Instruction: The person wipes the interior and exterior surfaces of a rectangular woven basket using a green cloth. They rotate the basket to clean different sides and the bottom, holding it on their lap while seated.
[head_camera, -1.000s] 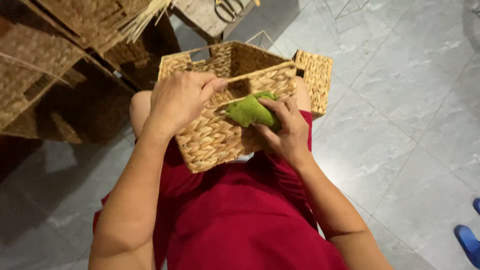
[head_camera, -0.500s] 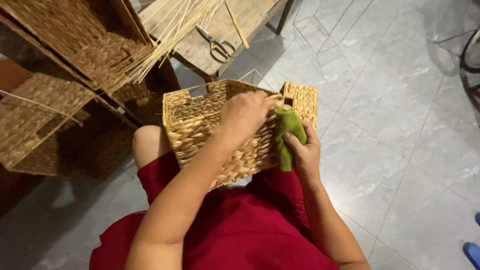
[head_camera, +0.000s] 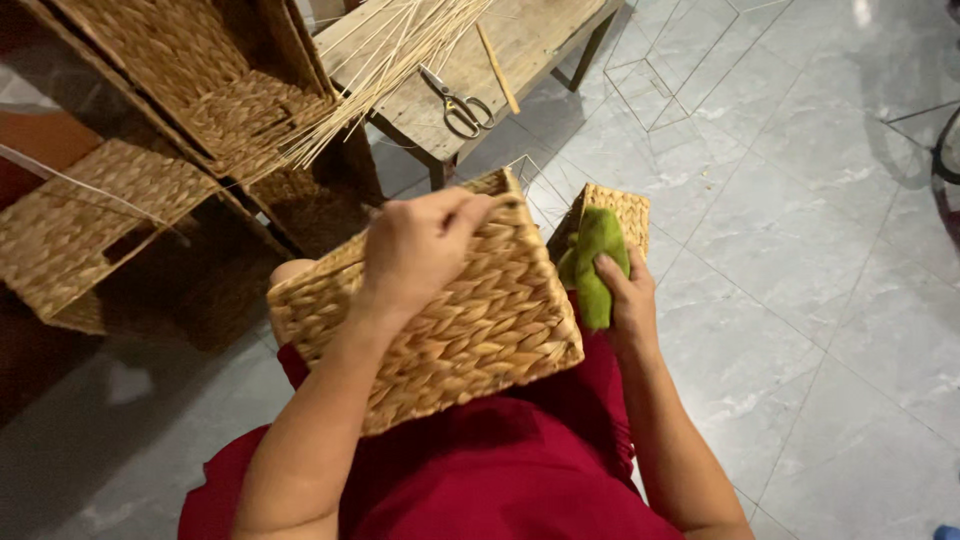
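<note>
Up close, coarse woven basket (head_camera: 470, 320), left hand (head_camera: 415, 250), soft green cloth (head_camera: 595, 265)

A coarse, matt plaited-fibre basket (head_camera: 450, 320) is resting on soft red cloth (head_camera: 520, 470) in the lower middle of the frame. A fuzzy green cloth (head_camera: 592, 265) is lying against its right side. At the upper middle, a rough, unvarnished wooden bench (head_camera: 450, 60) is carrying dry, pale reeds (head_camera: 380, 60) and shiny metal scissors (head_camera: 458, 105). Glossy grey marbled floor tiles (head_camera: 800, 250) are reflecting light on the right.
</note>
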